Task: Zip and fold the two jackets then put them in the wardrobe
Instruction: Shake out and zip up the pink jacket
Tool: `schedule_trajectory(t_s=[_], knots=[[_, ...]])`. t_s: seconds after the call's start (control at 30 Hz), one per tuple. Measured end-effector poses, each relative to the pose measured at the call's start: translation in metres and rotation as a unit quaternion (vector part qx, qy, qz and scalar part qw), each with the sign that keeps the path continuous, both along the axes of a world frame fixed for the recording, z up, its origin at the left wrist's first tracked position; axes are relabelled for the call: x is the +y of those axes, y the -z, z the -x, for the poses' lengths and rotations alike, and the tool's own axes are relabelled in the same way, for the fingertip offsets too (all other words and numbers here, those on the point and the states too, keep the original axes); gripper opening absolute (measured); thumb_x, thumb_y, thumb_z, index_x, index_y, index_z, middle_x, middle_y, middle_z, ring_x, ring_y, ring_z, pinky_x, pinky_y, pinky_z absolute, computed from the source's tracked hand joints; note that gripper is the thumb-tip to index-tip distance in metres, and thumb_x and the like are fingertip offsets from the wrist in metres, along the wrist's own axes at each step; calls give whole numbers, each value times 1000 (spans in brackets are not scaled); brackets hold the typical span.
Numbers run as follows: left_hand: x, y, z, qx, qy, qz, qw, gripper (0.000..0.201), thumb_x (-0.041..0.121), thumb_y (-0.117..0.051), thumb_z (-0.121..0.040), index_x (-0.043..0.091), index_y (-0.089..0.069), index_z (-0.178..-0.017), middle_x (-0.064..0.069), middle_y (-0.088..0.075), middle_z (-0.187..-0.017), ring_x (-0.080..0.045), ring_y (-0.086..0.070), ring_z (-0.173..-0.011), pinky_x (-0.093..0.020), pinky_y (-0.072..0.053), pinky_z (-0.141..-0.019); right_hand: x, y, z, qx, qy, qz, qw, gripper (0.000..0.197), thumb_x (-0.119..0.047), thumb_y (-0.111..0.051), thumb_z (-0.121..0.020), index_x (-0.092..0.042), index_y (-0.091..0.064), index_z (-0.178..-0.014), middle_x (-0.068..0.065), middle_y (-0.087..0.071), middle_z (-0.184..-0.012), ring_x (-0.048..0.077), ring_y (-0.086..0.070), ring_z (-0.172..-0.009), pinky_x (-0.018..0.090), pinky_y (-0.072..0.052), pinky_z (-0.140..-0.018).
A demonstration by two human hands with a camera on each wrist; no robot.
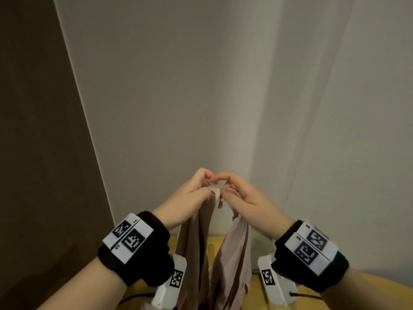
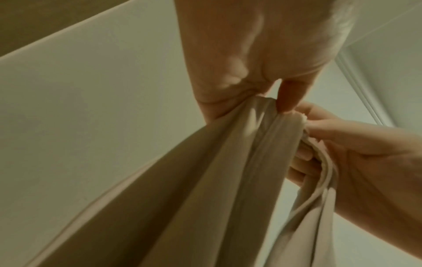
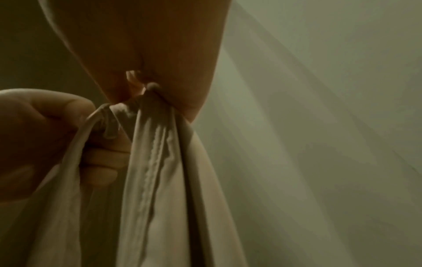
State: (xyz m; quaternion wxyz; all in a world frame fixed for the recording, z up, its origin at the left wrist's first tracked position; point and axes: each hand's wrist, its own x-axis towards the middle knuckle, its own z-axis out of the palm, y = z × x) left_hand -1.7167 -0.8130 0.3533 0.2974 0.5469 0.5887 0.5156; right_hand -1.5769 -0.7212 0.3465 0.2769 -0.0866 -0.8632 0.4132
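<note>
A pale pink jacket [image 1: 232, 249] hangs in the air from both hands, its two front edges held side by side. My left hand [image 1: 194, 193] pinches the left front edge at its top. My right hand [image 1: 239, 193] pinches the right front edge, just above a small metal zipper pull [image 1: 220, 204] that dangles between the hands. In the left wrist view the jacket [image 2: 182, 189] drops from my curled left fingers [image 2: 287, 101], with the right hand [image 2: 356, 148] beside it. In the right wrist view the zipper tape [image 3: 153, 162] runs down the cloth. No second jacket shows.
A yellow wooden surface [image 1: 366, 285] lies below the hanging jacket. A white wall [image 1: 167, 97] stands straight ahead, a pale curtain [image 1: 335, 130] hangs to the right and a brown panel [image 1: 40, 130] fills the left.
</note>
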Motion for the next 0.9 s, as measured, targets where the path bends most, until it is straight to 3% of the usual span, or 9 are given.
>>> schedule_trajectory(t_s=[0.07, 0.17, 0.23, 0.4, 0.57, 0.63, 0.73, 0.8, 0.9], knots=[[-1, -2, 1, -6, -3, 2, 1000, 24, 18, -39, -68, 17, -45, -91, 3, -40, -63, -11, -35, -59, -27, -30, -58, -1, -1, 0, -12, -3, -22, 1000, 31, -20, -44, -94, -46, -52, -107, -19, -54, -68, -1, -48, -62, 18, -39, -65], [-2, -4, 1, -13, -7, 4, 1000, 28, 17, -36, -64, 19, -46, -89, 6, -35, -57, -5, -34, -52, -17, -30, -51, -3, -2, 2, 2, 6, -46, 999, 28, -21, -49, -89, -45, -54, -101, -20, -58, -79, 0, -54, -72, 19, -44, -71], [-2, -5, 0, -18, -4, 9, 1000, 30, 17, -36, -62, 18, -47, -89, 4, -35, -58, -3, -34, -50, -13, -29, -48, -2, -2, 4, 19, 16, -64, 998, 28, -16, -51, -89, -43, -55, -95, -27, -60, -88, -3, -57, -82, 14, -43, -77], [2, 1, -1, 19, -10, 18, 1000, 26, 21, -36, -66, 20, -48, -89, -3, -37, -70, -10, -35, -62, -27, -29, -60, 3, 0, 6, 26, 39, -76, 996, 29, -8, -56, -90, -38, -56, -87, -23, -61, -85, -4, -57, -86, 10, -41, -76], [10, 13, 7, 120, -75, -64, 988, 12, 34, -54, -89, 34, -45, -97, 6, -48, -102, -4, -49, -92, -20, -38, -78, 15, -7, 12, 6, 138, -96, 986, 13, -14, -54, -90, -26, -56, -88, -19, -57, -80, -2, -53, -78, 16, -37, -68], [10, 14, 10, 140, -110, -87, 980, 27, 48, -63, -79, 31, -44, -86, 9, -51, -88, -3, -50, -77, -14, -40, -67, 21, -13, 16, 4, 164, -108, 981, 10, -15, -55, -90, -25, -55, -87, -17, -57, -82, 2, -53, -81, 15, -37, -69], [13, 13, 6, 237, -112, -41, 964, 42, 63, -62, -67, 24, -47, -72, 9, -53, -66, -5, -49, -59, -16, -40, -55, 25, -20, 22, -3, 169, -129, 977, 7, -17, -55, -91, -24, -56, -88, -17, -56, -83, 2, -52, -83, 7, -36, -69], [16, 14, 4, 271, -137, -42, 952, 34, 55, -62, -75, 27, -45, -65, 9, -51, -60, -4, -47, -55, -15, -38, -53, 25, -22, 25, 2, 171, -139, 976, 5, -16, -56, -90, -18, -60, -91, -13, -58, -86, 3, -51, -85, 10, -35, -70], [18, 13, 9, 284, -182, -65, 939, 28, 27, -62, -82, 27, -43, -62, 10, -48, -57, -1, -45, -54, -16, -32, -51, 26, -23, 26, 14, 173, -144, 974, 8, -15, -57, -90, -13, -63, -94, -9, -60, -89, 6, -53, -87, 15, -35, -74]])
